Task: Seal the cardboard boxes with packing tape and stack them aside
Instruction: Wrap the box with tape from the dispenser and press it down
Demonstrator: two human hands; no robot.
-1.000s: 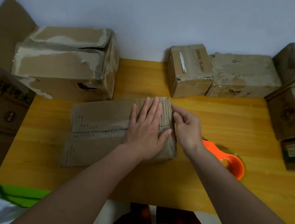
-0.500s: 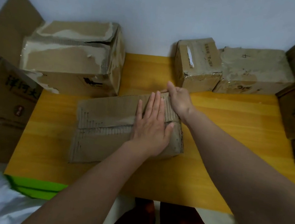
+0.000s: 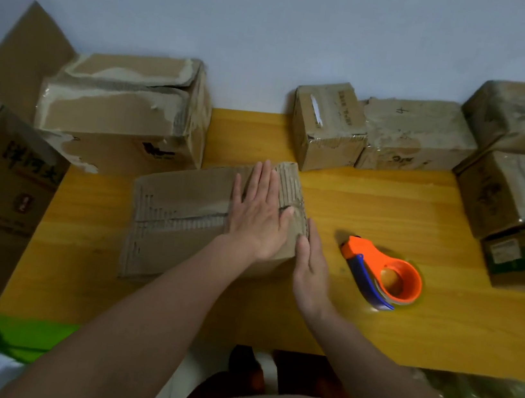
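A worn cardboard box (image 3: 177, 217) lies in the middle of the yellow wooden table (image 3: 372, 322). My left hand (image 3: 260, 218) presses flat on the right part of its top, fingers straight. My right hand (image 3: 310, 266) lies flat against the box's right end, fingers straight along its near corner. An orange tape dispenser with a blue handle (image 3: 382, 274) sits on the table just right of my right hand, apart from it.
A large torn box (image 3: 125, 112) stands at the back left, with a printed carton (image 3: 3, 182) left of it. Two small boxes (image 3: 329, 124) (image 3: 415, 132) sit at the back. Stacked boxes (image 3: 519, 187) line the right edge.
My right hand slid from the box's far right corner back along the right end to its near corner, uncovering the tape dispenser. The left hand stayed pressed on top.
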